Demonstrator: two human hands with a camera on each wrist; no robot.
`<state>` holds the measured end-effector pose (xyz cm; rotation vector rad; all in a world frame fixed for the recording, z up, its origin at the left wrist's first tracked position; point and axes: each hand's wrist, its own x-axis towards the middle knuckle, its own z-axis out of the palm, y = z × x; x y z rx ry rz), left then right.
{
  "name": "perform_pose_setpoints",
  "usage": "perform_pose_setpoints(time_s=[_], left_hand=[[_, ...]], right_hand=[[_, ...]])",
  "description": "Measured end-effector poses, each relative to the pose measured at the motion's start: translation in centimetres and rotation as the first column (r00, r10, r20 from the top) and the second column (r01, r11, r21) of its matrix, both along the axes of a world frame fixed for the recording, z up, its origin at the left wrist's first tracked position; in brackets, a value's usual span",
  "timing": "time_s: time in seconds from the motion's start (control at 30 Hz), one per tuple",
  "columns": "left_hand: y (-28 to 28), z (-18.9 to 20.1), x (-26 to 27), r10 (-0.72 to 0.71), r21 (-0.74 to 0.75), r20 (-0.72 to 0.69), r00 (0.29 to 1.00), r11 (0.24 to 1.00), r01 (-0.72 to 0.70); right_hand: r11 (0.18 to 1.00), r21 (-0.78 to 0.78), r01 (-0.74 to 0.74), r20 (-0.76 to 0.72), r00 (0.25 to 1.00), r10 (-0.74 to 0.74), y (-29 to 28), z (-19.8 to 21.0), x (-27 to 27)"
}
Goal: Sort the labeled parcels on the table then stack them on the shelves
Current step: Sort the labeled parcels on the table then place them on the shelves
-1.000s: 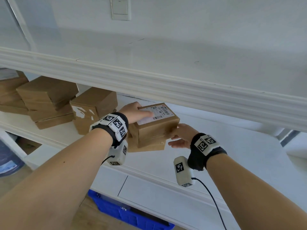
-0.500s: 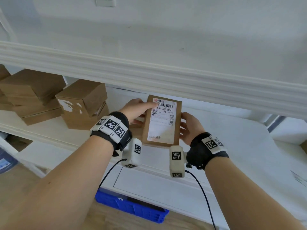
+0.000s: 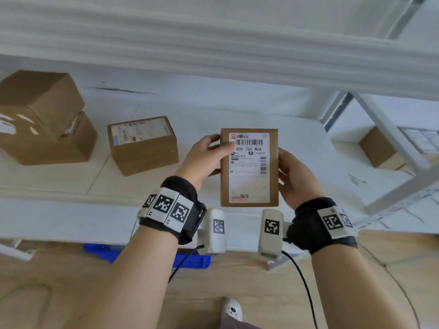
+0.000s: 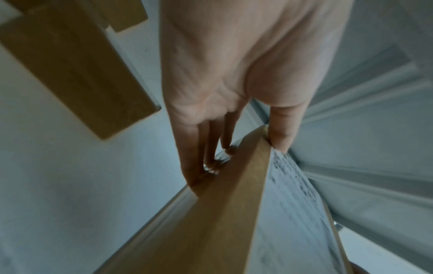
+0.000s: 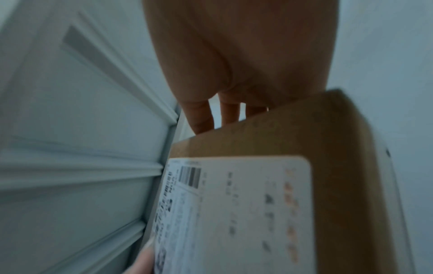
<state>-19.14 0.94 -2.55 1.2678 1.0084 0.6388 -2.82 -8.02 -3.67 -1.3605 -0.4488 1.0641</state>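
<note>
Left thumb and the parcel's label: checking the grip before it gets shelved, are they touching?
Touching. In the head view the left hand's thumb lies across the label's barcode edge on the parcel.

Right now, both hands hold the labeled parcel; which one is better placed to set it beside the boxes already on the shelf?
Left, probably: the left hand grips the parcel on the side facing the shelved boxes.

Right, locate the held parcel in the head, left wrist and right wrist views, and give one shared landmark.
Head: held parcel at centre, label facing the camera.
Left wrist: its brown edge runs from the centre to the bottom.
Right wrist: fills the lower right.
Shared landmark: its white shipping label.
</note>
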Motion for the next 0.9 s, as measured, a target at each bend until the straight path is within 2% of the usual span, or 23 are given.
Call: perform_pose_setpoints(time_s=[0.33,0.63,0.9], left_hand=[[-6.6,-2.8,7.4,-0.23,-0.12,0.128,0.965,0.962,0.245],[-14.6,-1.5,14.5,-0.357,-0.053,0.105,0.928,0.93,0.364],[-26.4,-1.0,26.2,-0.433,0.024,0.053,0.9,0.901,0.433]], right_hand=[[0.975,-0.102,0.195,0.067,0.98,-0.189,-10.7,-1.4,4.8],[0.947,-0.055,0.317,0.028,0.948,-0.316,-19.9,-2.0,10.7],[0.918,-0.019,0.397,0.017,0.918,-0.397,-31.7,-1.6,21.0]])
